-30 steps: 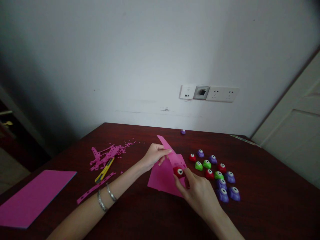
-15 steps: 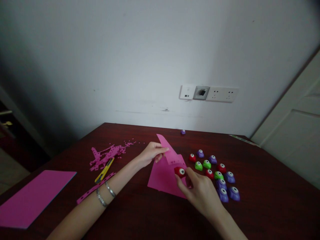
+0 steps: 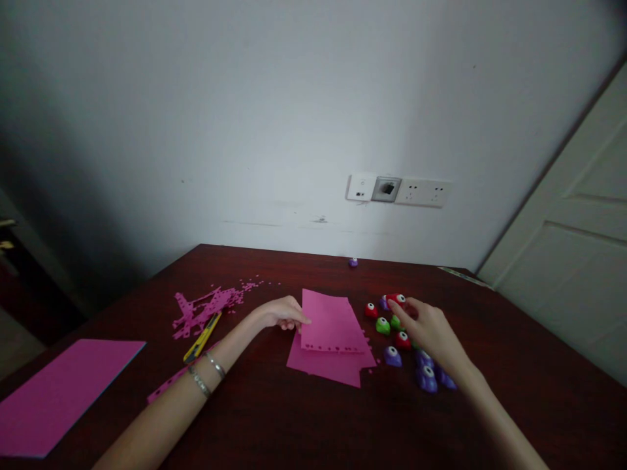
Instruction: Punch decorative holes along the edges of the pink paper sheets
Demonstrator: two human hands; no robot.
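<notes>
One row only: showing punched holes [image 3: 334, 348] along the upper flap of the folded pink sheet [image 3: 329, 320], leaving the rest plain. Pinching a red paper punch [image 3: 398, 299] with the right hand [image 3: 434, 333], just right of that sheet, among other punches [image 3: 392, 356] lying loose, unboxed. Resting the left hand [image 3: 281, 314], fingers curled, against the sheet's left edge; grip unclear.

Odds and ends on the dark counter [image 3: 294, 424]
A yellow knife [image 3: 202, 337] lies beside pink scraps [image 3: 206, 303]; a pink sheet [image 3: 59, 391] sits far left, sockets [image 3: 396, 191] on the wall.
</notes>
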